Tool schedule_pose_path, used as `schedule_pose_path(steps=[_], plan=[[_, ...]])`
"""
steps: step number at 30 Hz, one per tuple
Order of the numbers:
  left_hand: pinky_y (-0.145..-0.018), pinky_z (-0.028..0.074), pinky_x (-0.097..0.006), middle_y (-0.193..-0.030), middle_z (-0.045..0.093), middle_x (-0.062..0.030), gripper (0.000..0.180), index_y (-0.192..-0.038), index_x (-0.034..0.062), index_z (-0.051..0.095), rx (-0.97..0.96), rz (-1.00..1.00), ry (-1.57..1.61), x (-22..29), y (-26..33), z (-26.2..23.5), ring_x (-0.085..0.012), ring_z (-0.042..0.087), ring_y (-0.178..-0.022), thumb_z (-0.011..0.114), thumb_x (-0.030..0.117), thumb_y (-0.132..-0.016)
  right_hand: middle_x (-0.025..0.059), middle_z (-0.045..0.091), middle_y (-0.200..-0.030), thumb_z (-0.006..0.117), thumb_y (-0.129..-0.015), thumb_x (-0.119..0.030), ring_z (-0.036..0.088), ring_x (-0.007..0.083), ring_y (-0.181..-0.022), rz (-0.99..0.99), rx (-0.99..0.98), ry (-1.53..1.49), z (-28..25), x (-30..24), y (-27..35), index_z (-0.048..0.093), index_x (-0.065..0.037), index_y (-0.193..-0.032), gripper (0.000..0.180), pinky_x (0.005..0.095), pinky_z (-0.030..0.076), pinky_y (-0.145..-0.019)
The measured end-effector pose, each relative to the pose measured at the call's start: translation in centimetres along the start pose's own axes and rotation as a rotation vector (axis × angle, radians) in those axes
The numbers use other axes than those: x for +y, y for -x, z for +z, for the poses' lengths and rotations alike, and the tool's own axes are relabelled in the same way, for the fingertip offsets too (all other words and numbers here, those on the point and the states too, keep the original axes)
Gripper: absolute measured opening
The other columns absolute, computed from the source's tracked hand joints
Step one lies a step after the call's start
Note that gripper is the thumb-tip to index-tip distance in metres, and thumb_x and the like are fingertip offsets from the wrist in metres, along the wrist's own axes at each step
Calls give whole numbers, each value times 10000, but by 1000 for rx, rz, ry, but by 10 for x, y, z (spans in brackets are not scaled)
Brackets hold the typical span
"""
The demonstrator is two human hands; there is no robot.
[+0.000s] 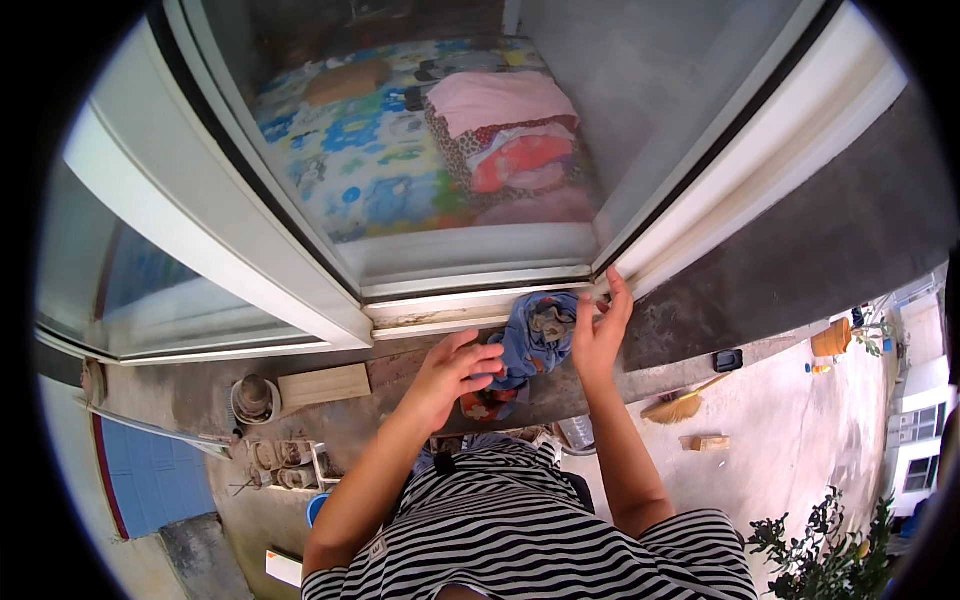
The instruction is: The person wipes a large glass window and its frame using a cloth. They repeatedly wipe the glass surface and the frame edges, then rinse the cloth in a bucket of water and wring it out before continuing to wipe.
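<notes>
The fingers of my left hand (440, 380) and right hand (602, 340) are apart, with the bunched blue cloth (520, 350) between them. Past my left fingers, the window sill (425, 327) looks partly dirty; what's done, I can't tell.

The cloth (517, 350) is mostly blue, the window frame (240, 235) white, the shirt (490, 535) black-and-white striped.

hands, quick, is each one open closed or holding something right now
Left hand: open, left of the cloth, no grip visible; contact can't be told.
Right hand: open, right of the cloth, no grip visible; contact can't be told.
</notes>
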State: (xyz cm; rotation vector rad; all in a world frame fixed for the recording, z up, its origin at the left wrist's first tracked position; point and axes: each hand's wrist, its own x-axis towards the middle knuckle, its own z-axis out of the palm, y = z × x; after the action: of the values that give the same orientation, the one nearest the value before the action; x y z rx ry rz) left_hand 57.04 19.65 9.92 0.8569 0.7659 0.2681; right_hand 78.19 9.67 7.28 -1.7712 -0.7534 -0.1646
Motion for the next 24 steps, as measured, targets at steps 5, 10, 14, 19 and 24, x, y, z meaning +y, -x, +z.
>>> schedule_pose_path(steps=[5,10,14,19,24], plan=[[-988,512,-393,-1255,599,-192,465,-1401,-11,382,152,32,460,-35,-79,-10,-290,601,-1161,525,203,-1015,149,497,-1374,555,-969,-108,509,283,-1201,127,105,-214,22,10,6,525,-30,-1344,385,341,440,-928],[-953,522,-343,-1254,554,-181,353,-1252,-33,502,411,52,663,-24,-90,-6,-275,597,-1102,593,173,-980,92,633,-1098,644,-905,-171,565,312,-1120,-402,-205,351,18,12,21,665,-92,-1106,217,412,456,-907],[-933,532,-341,-1244,539,-183,404,-1276,-40,471,369,70,601,-22,-88,-5,-279,594,-1079,615,171,-964,50,640,-935,741,-800,-259,603,283,-1000,-262,-205,488,13,25,37,667,-136,-913,183,405,473,-852],[-996,514,-399,-1283,514,-240,398,-1232,-24,397,307,20,670,-10,-89,-6,-346,581,-1173,588,197,-962,192,467,-1348,649,-911,-184,588,318,-1090,147,-76,89,9,14,20,469,-7,-1337,495,457,455,-969],[-979,475,-395,-1259,657,-98,298,-1196,41,571,93,-138,133,15,-63,19,-236,588,-1222,573,252,-986,274,273,-1532,530,-973,-113,297,401,-1428,253,96,-45,23,31,10,168,40,-1547,695,430,295,-1148]])
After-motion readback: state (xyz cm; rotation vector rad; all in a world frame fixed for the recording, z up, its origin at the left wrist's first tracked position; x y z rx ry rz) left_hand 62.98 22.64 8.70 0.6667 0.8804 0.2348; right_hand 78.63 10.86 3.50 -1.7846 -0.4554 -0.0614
